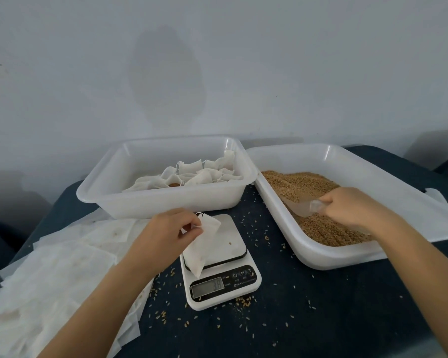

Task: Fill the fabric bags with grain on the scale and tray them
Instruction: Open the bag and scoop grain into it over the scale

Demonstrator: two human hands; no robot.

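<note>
Filling a fabric bag (203,244) over a scale (221,264), seen from the head camera.

The left hand (166,228) pinches the empty bag by its mouth, its long axis slanting down toward the viewer across the scale's platform. The right hand (352,206), fingers curled, grips a clear scoop (299,205) lying in the grain (308,187) of the right tray (321,257); the bag lies to its left, nearer the left hand. The rear tray (114,182) holds bags, at least one showing grain inside. Flat empty bags (49,280) are stacked at left on the dark worktop (321,319), among spilled grains.
</note>
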